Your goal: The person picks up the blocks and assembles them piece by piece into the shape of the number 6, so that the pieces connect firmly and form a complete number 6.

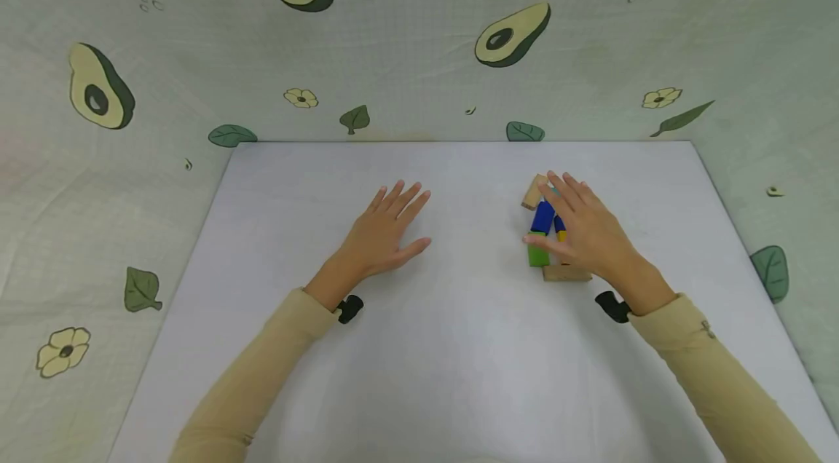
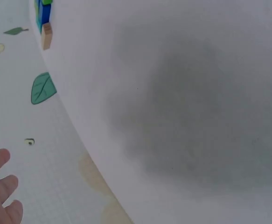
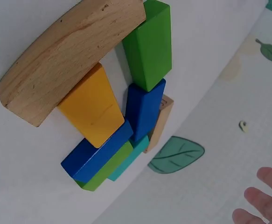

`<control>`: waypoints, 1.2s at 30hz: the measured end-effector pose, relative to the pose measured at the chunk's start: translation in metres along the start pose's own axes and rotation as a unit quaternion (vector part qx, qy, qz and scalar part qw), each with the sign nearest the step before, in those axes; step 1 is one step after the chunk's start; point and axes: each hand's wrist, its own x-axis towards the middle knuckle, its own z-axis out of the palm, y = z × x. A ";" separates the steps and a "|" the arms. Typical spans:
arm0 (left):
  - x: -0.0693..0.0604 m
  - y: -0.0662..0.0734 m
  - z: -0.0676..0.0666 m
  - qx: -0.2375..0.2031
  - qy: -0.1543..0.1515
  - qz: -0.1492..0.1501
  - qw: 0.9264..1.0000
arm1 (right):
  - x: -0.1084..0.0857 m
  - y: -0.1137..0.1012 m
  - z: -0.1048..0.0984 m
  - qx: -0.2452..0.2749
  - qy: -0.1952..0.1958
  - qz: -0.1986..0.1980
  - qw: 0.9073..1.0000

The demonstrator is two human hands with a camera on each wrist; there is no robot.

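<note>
My left hand (image 1: 375,241) hovers over the white table with its fingers spread, holding nothing; a few of its fingertips (image 2: 4,186) show at the edge of the left wrist view. Above a group of wooden blocks on the right is my right hand (image 1: 593,237), fingers straight and spread, hiding part of the group. In the right wrist view a long plain wood block (image 3: 73,56) lies against a yellow block (image 3: 94,107) and a green block (image 3: 150,46). Several blue, light green and teal blocks and a smaller plain block (image 3: 160,122) sit close beyond them.
The white table (image 1: 459,361) has a straight back edge. Behind and beside it hangs a pale cloth (image 1: 419,33) printed with avocados, leaves and flowers. A black strap piece (image 1: 350,309) is on the left wrist, another (image 1: 612,307) on the right.
</note>
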 end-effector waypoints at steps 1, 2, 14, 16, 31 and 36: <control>0.002 0.001 0.001 -0.002 0.000 0.000 1.000 | 0.000 0.001 0.000 0.003 0.003 0.002 1.000; 0.004 0.003 0.002 -0.003 -0.002 0.000 1.000 | 0.001 0.002 0.000 0.006 0.005 0.004 1.000; 0.030 0.023 0.009 -0.043 -0.008 0.010 0.999 | 0.010 0.013 0.002 0.036 -0.034 0.069 0.996; 0.036 0.028 0.012 -0.049 -0.007 0.015 0.999 | 0.012 0.015 0.003 0.040 -0.037 0.076 0.996; 0.080 0.067 0.041 -0.181 -0.033 -0.037 0.982 | 0.023 0.041 0.009 0.141 -0.051 0.195 0.969; 0.099 0.081 0.054 -0.258 -0.029 -0.063 0.964 | 0.025 0.053 0.015 0.176 -0.062 0.244 0.952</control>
